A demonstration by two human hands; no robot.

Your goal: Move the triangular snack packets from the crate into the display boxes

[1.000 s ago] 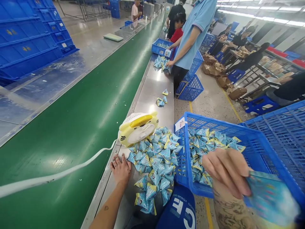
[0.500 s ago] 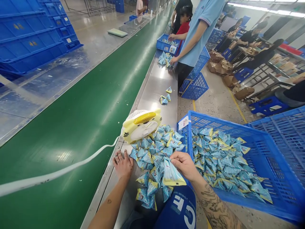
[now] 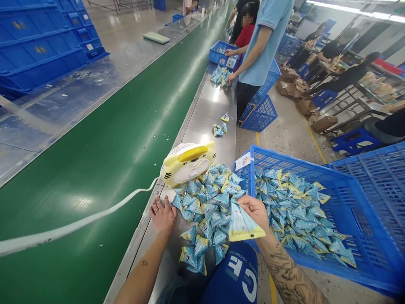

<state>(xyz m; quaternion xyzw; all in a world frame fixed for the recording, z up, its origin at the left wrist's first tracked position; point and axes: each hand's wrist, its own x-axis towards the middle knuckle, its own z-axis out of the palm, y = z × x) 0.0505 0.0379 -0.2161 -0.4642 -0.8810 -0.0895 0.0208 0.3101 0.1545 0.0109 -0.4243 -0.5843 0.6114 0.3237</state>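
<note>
Between the thumb and fingers of my right hand (image 3: 255, 211) is a blue pyramid-shaped snack packet (image 3: 243, 223) with a yellow edge, held up by its corner. My left hand (image 3: 163, 214) lies flat on the steel ledge (image 3: 202, 110), fingers spread, beside a heap of similar packets (image 3: 205, 207). A yellow and white cat-faced device (image 3: 189, 165) with a white cable stands behind the heap. To the right, a blue plastic crate (image 3: 354, 192) holds many more packets.
A green conveyor belt (image 3: 104, 156) runs along the left of the ledge. Several packets (image 3: 219, 128) lie farther up the ledge. A co-worker in a light blue shirt (image 3: 270, 46) stands beyond, near a smaller blue crate (image 3: 221, 55). Blue crates (image 3: 41, 46) are stacked at far left.
My right hand has moved a little to the right with the packet, toward the crate, and the packet has tilted. The left hand has stayed in place.
</note>
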